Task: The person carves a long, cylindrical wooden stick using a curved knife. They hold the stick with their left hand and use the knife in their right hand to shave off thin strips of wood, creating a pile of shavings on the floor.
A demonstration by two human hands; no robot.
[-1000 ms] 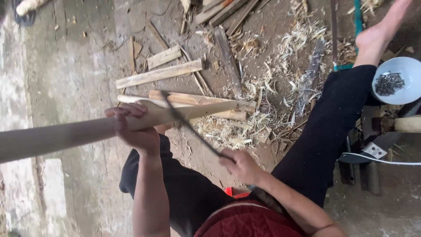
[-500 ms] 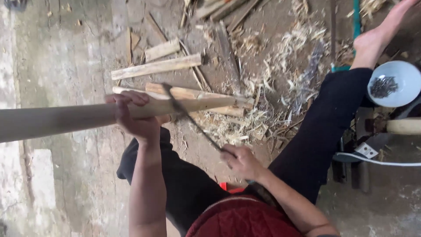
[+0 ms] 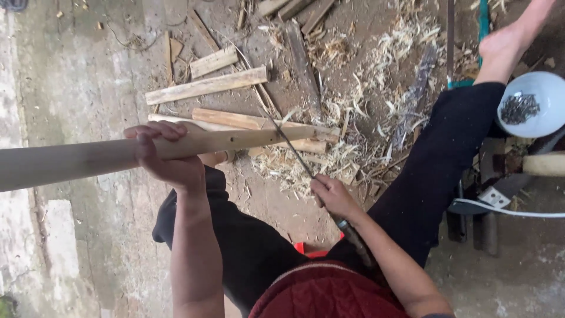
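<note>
While the long pale wooden pole (image 3: 88,158) runs in from the left edge and tapers toward the middle of the view, the left hand (image 3: 168,156) grips it from above, fingers (image 3: 154,131) curled fully over the top and the thumb wrapped underneath, so the hand is closed tight around the wood. The pole's thinner end lies over a split plank (image 3: 253,121) on the ground, and I cannot tell whether the two touch. Further right, a long narrow blade (image 3: 288,144) crosses the pole's tapered end at a slant, its edge against the wood. The right hand (image 3: 332,197) is clenched around the blade's dark handle (image 3: 353,235), fingers folded fully shut with no gap showing. Pale wood shavings (image 3: 306,162) lie heaped on the dirt floor beneath and beyond the pole's tip, with loose wood offcuts (image 3: 206,85) scattered above them. At the far right, a white bowl (image 3: 544,118) holds a small heap of dark nails (image 3: 518,109), just beside the person's black-clad leg (image 3: 435,159) and bare foot (image 3: 506,44).
</note>
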